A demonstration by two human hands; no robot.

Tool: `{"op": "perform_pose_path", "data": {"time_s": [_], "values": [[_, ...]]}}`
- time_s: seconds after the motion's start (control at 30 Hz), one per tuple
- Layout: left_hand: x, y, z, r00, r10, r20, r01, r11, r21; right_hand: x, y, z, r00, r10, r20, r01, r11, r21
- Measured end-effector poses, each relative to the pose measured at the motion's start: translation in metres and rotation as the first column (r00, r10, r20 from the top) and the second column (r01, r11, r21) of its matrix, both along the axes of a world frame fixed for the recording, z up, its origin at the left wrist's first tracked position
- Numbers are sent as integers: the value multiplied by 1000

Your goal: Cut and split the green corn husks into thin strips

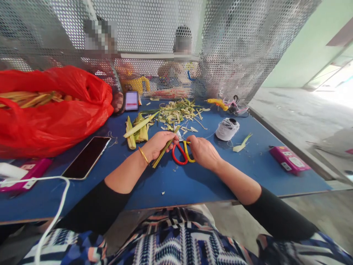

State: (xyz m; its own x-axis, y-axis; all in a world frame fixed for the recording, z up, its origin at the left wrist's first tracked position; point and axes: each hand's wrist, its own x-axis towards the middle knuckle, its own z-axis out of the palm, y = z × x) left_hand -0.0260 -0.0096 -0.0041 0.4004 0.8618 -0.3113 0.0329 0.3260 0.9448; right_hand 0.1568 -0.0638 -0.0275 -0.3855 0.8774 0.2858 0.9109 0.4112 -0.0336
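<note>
My left hand [161,144] is closed around a thin bundle of green-brown stalks [166,148], which slants from lower left to upper right. A little to the right, my right hand [203,150] is curled in a pinch at the yellow loop of the scissors. What it pinches, if anything, is too small to make out. The scissors [180,154], with one red and one yellow handle, lie on the blue table between my hands, blades pointing away. Left of them rest thick pale-green stalk pieces [139,130]. Beyond is a heap of trimmed leaf scraps [178,111].
A red plastic bag [91,110] of stalks fills the left, with a dark phone [87,157] in front. A white thread spool [227,129], a leaf piece [242,143] and a pink packet [290,159] lie rightward. A perforated metal screen [149,25] stands behind; people sit beyond it.
</note>
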Motion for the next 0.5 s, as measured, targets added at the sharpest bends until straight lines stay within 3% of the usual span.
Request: {"op": "perform_pose_path", "data": {"time_s": [0.1,0.23,0.5], "values": [[0,-1,0,999,-34,6,34,999,-3,-7,-8,-3,985,172,-18,-171,984,58],[2,-3,-3,993,-115,28,116,991,-63,-23,-16,-5,933,359,11,-356,921,161],[5,-5,-7,956,-211,203,262,927,-270,-46,-30,-3,855,431,288,-507,810,294]]}}
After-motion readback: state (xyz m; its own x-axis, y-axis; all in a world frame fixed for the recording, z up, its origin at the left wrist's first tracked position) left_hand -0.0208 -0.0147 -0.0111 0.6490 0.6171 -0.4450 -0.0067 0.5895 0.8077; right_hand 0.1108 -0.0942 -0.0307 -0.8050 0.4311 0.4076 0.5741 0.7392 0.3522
